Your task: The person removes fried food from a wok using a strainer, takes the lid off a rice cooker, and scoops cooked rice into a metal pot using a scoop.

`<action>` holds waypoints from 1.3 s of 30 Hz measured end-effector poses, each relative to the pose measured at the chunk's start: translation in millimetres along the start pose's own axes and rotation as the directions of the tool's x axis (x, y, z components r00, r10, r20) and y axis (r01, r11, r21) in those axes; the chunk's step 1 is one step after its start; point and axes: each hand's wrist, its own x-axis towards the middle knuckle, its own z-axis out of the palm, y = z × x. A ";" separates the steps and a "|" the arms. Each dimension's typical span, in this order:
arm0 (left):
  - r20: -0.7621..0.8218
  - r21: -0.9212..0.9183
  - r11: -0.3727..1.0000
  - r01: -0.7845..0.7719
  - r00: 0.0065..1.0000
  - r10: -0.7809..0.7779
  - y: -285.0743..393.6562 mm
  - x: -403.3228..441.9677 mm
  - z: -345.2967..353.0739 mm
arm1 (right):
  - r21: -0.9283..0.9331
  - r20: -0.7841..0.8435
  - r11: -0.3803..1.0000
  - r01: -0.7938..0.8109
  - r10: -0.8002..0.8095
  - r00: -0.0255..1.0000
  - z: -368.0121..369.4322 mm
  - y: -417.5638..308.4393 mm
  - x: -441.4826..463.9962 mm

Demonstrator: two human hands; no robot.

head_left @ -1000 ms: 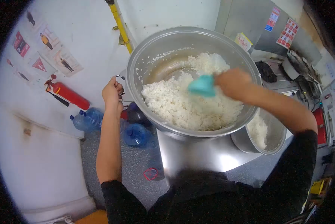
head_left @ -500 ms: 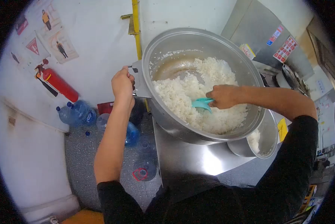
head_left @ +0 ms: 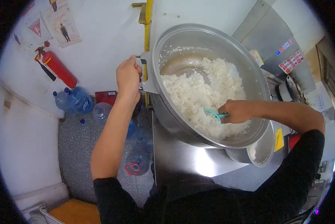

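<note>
A large metal pot (head_left: 171, 115) tilts over the steel table, partly filled with cooked white rice (head_left: 189, 91). My left hand (head_left: 129, 76) is closed around the handle (head_left: 149, 88) on the pot's left side. Inside the pot, my right hand (head_left: 234, 111) grips a turquoise scoop (head_left: 214, 113), whose blade is partly sunk in the rice. Below the pot's right rim is a smaller metal pot (head_left: 265, 149) with some rice in it, partly hidden by the large one.
The steel table (head_left: 178, 158) reflects light in front of me. Large plastic water bottles (head_left: 79, 100) stand on the floor at left, below a fire extinguisher (head_left: 59, 69). A yellow pipe (head_left: 147, 33) runs up the wall. Another pan (head_left: 288, 89) sits at far right.
The scoop has turned and dug further into the rice, toward the pot's near right side, with my right hand. My left hand stays on the handle. The camera view has shifted slightly.
</note>
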 end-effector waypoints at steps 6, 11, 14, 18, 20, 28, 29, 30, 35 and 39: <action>0.016 0.022 1.000 0.010 1.000 -0.010 1.3 -0.8 -1.2 | 0.017 -0.051 0.995 0.096 -0.095 0.994 5.2 13.7 7.5; 0.023 0.040 0.998 0.038 0.999 -0.039 2.4 -1.2 -1.9 | 0.507 0.104 0.854 -0.114 0.070 0.992 -10.7 10.5 -10.9; 0.063 -0.003 1.000 0.011 0.998 -0.011 -1.7 4.3 -4.2 | 0.612 0.048 0.791 0.003 -0.041 0.998 -19.1 18.6 -11.3; 0.013 0.017 1.000 0.021 1.000 -0.021 -0.9 3.3 -3.3 | 0.720 0.015 0.694 -0.011 0.001 1.000 -31.9 31.5 -37.9; -0.007 0.071 0.997 0.007 1.000 -0.007 -1.1 5.8 -6.3 | 0.800 -0.012 0.597 -0.050 0.099 0.995 -35.2 45.8 -65.0; -0.008 0.137 0.984 0.114 0.993 -0.114 -7.8 37.9 -32.0 | 0.869 -0.303 0.491 0.065 0.424 0.853 44.3 131.9 -256.5; 0.018 0.111 0.988 0.105 0.994 -0.108 -9.1 39.9 -33.3 | 0.883 -0.299 0.465 0.066 0.447 0.843 65.4 139.0 -272.5; 0.042 0.123 0.986 0.111 0.992 -0.117 -8.1 31.7 -25.8 | 0.861 -0.279 0.506 -0.046 0.547 0.789 87.1 147.1 -288.1; -0.057 0.098 0.992 0.076 0.996 -0.071 1.4 10.0 -5.7 | 0.472 -0.528 0.727 -0.499 0.686 0.500 224.3 188.9 -270.7; -0.027 0.125 0.987 0.102 0.995 -0.099 3.1 15.1 -11.5 | 0.425 -0.614 0.787 -0.448 0.614 0.496 343.0 201.4 -170.0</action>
